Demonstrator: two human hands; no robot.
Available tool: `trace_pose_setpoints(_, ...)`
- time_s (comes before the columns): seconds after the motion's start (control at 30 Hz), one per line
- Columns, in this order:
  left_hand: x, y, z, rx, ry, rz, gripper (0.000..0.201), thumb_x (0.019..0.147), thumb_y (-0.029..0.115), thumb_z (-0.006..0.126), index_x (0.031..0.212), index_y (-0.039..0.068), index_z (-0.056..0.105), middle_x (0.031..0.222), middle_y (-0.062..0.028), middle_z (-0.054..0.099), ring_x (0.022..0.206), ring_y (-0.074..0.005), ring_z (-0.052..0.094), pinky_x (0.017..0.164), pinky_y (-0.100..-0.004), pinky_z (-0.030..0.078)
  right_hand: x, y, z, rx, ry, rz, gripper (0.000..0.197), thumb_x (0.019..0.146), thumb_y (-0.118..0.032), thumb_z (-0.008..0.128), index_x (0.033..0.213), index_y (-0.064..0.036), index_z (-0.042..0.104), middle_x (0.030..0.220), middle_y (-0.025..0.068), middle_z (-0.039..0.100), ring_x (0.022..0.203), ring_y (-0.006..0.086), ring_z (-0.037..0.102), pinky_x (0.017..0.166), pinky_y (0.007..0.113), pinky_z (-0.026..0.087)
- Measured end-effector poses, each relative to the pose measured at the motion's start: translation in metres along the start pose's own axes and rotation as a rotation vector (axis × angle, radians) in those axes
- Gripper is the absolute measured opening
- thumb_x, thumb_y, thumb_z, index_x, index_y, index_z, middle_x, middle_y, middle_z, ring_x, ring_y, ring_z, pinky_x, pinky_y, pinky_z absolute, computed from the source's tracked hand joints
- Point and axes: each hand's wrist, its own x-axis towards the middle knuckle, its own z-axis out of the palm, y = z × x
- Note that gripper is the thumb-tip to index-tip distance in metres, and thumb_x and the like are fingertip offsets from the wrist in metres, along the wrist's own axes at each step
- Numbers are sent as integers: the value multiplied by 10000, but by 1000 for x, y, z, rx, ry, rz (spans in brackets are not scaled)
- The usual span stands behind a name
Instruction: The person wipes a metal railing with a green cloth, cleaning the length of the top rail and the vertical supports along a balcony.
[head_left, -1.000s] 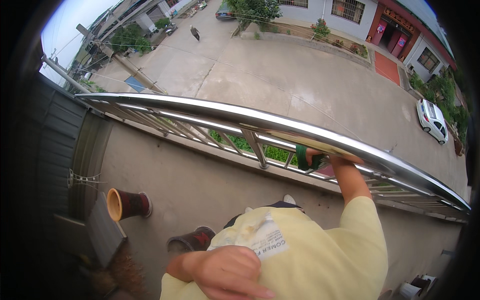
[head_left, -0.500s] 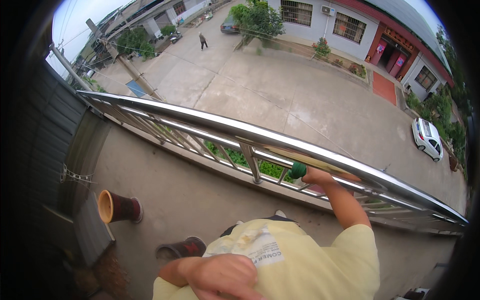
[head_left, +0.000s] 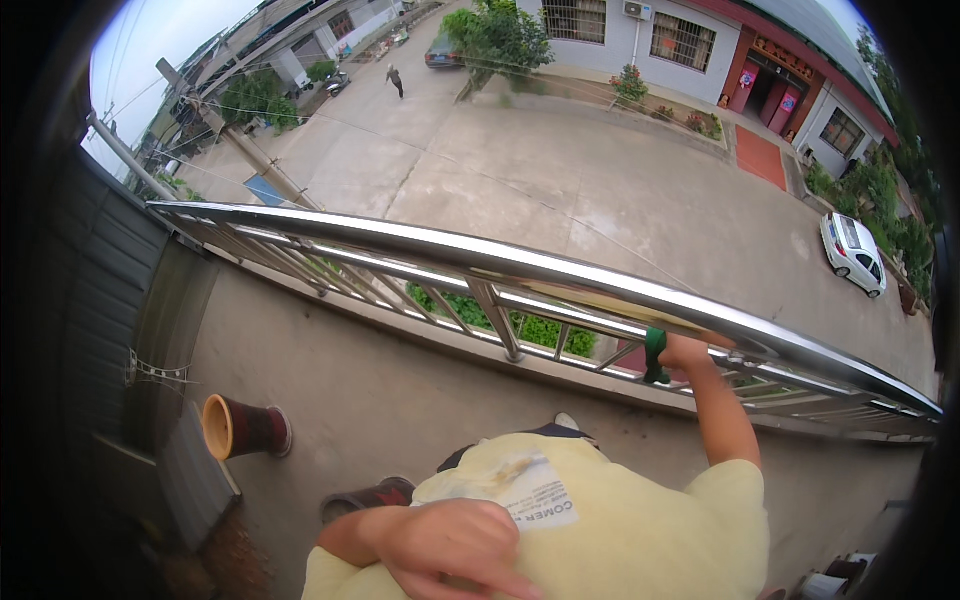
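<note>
My right hand (head_left: 685,352) reaches up to the shiny steel balcony railing (head_left: 520,265) and presses a green cloth (head_left: 654,356) against the underside of its top rail. The cloth hangs a little below my fingers. My left hand (head_left: 455,545) rests against the front of my pale yellow shirt (head_left: 620,520), fingers loosely spread, holding nothing. The concrete balcony floor (head_left: 370,400) lies between me and the railing.
A brown clay pipe piece (head_left: 243,428) lies on the floor at the left, another dark one (head_left: 365,497) nearer me. A dark corrugated wall (head_left: 90,300) stands at the left. Far below are a street, a white car (head_left: 852,252), a walking person (head_left: 397,79) and houses.
My right hand with the green cloth has slid along the top rail toward the right. The view has tilted so more of the street shows. My left hand stays on my shirt.
</note>
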Motion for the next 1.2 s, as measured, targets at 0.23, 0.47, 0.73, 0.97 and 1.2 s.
trace_pose_setpoints(0.23,7,-5,7,20,8,-20,244,789,46,665,997,-78,636,656,-80,592,549,-247,568,511,-361,419,23,31,-38,283,-346,-76,538,636,-156,651,1161,-92,557,1171,192,572,1145,347,512,946,421,416)
trace_pose_setpoints(0.47,17,-13,13,37,24,-33,224,793,69,668,969,-69,642,661,-80,606,562,-248,579,530,-358,432,30,31,-21,399,-250,-116,529,644,-158,638,1162,-86,555,1163,193,576,1141,350,514,946,422,415)
trace_pose_setpoints(0.73,39,-36,24,-14,-92,-132,218,797,94,679,951,-55,645,652,-83,607,570,-252,583,573,-358,446,2,-15,21,92,343,-136,501,673,-158,604,1166,-84,556,1172,186,575,1155,351,506,1007,463,366)
trace_pose_setpoints(0.97,50,-42,29,-2,-115,-136,232,795,99,684,962,-56,641,676,-102,616,581,-254,590,573,-353,445,-41,62,28,178,339,-5,566,621,-67,673,1168,-76,524,1136,189,555,1123,376,493,966,464,397)
trace_pose_setpoints(1.2,49,-47,32,17,-115,-133,232,805,88,673,981,-59,636,686,-96,611,588,-252,588,570,-348,445,-56,45,57,100,825,-96,576,585,7,620,1151,-15,510,1102,172,546,1109,377,477,1024,482,330)
